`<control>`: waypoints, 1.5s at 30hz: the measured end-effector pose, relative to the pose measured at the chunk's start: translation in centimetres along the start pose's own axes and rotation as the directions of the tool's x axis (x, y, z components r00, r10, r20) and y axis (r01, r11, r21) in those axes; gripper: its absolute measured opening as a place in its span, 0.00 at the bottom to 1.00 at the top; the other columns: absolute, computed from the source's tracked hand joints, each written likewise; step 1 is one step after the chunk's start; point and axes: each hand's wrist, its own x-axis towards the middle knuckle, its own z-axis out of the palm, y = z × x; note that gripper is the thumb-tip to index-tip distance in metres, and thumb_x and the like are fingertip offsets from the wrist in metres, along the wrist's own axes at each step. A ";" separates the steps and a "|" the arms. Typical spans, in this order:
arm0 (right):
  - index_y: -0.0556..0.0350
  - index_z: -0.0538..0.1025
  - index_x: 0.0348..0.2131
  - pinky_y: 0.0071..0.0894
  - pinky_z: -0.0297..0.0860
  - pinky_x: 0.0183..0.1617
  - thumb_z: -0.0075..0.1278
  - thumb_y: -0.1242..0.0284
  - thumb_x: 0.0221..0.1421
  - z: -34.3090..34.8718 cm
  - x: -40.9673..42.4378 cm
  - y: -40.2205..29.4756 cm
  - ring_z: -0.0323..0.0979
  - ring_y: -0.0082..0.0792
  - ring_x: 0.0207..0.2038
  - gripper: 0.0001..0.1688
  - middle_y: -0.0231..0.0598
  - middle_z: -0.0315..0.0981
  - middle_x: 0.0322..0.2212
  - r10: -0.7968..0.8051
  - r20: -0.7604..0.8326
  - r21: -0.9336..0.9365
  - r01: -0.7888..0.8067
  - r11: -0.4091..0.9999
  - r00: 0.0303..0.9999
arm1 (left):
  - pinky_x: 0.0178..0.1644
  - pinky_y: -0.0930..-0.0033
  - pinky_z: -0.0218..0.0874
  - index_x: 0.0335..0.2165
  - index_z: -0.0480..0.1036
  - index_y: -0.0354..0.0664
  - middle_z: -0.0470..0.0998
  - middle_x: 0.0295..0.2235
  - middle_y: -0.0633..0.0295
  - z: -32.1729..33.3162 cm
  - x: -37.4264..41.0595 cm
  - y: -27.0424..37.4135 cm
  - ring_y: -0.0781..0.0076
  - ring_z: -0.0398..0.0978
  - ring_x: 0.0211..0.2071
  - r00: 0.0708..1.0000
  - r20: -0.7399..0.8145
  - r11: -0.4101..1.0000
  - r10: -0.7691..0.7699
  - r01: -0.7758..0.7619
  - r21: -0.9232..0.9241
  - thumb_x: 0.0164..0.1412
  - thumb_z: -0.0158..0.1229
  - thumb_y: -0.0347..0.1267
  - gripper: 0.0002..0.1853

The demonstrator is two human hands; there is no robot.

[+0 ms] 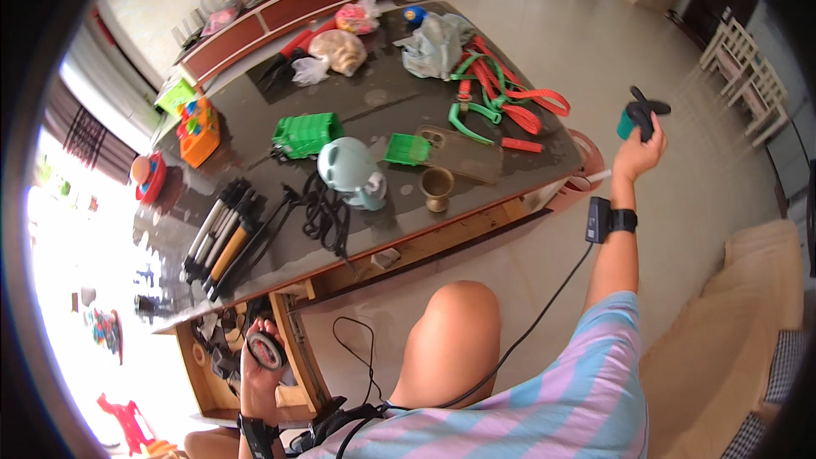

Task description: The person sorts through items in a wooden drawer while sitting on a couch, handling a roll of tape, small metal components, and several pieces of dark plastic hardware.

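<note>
My left hand [256,379] holds a round black roll of tape [266,350] with a printed centre, just above an open wooden drawer [297,357]. Inside the drawer lie dark bundles and small items, partly hidden by that hand. Far to the right, my right hand [641,156] is raised over the floor. Its fingers grip a black object with blade-like arms [645,116] and a teal part; its exact kind is unclear. Both wrists wear black straps, and a box with a cable is fixed at the right one.
The dark coffee table [376,99] carries a folded tripod [220,236], a black cable [325,217], a pale green kettle-like appliance [349,166], a brass cup [437,188], a phone case [465,153], green toy parts [309,134] and red straps [491,70]. A sofa [733,331] stands right.
</note>
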 end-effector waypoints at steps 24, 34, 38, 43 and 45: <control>0.61 0.71 0.40 0.24 0.61 0.48 0.42 0.73 0.55 -10.0 -5.9 -15.2 0.66 0.26 0.44 0.14 0.39 0.69 0.41 0.068 0.750 0.188 -0.310 0.932 0.658 | 0.36 0.67 0.66 0.27 0.65 0.38 0.71 0.26 0.58 -4.2 -6.4 10.0 0.65 0.70 0.28 0.910 0.294 0.950 0.292 -0.311 0.016 0.58 0.43 0.31 0.08; 0.59 0.75 0.30 0.26 0.65 0.40 0.48 0.80 0.45 -15.8 -17.1 -47.7 0.71 0.33 0.36 0.08 0.41 0.73 0.31 -0.695 0.719 0.678 -0.191 0.710 -0.032 | 0.44 0.61 0.65 0.30 0.67 0.35 0.73 0.32 0.54 -13.6 -12.2 23.9 0.63 0.71 0.35 0.793 0.301 0.830 0.530 -0.412 -0.376 0.59 0.42 0.28 0.08; 0.57 0.75 0.31 0.30 0.66 0.40 0.49 0.75 0.44 -16.4 -25.7 -53.1 0.70 0.39 0.36 0.10 0.41 0.73 0.31 -0.801 0.484 0.807 -0.173 0.564 -0.354 | 0.42 0.61 0.66 0.30 0.66 0.35 0.71 0.31 0.54 -15.4 -13.3 23.7 0.63 0.71 0.35 0.773 0.369 0.852 0.516 -0.418 -0.314 0.59 0.43 0.32 0.10; 0.59 0.74 0.32 0.27 0.66 0.34 0.50 0.69 0.44 -15.5 -39.3 -53.7 0.72 0.34 0.30 0.14 0.44 0.73 0.28 -0.555 0.608 0.486 -0.286 0.826 -0.567 | 0.40 0.64 0.66 0.31 0.65 0.36 0.70 0.30 0.55 -15.5 -14.3 21.0 0.64 0.71 0.33 0.831 0.409 0.918 0.378 -0.279 -0.282 0.59 0.46 0.36 0.12; 0.59 0.74 0.34 0.29 0.67 0.36 0.53 0.69 0.41 -14.8 -45.5 -51.3 0.72 0.36 0.30 0.17 0.44 0.73 0.27 -0.467 0.714 0.325 -0.344 0.881 -0.522 | 0.40 0.63 0.66 0.31 0.64 0.36 0.70 0.30 0.55 -15.3 -14.3 21.0 0.64 0.71 0.32 0.855 0.401 0.898 0.329 -0.152 -0.413 0.59 0.44 0.36 0.12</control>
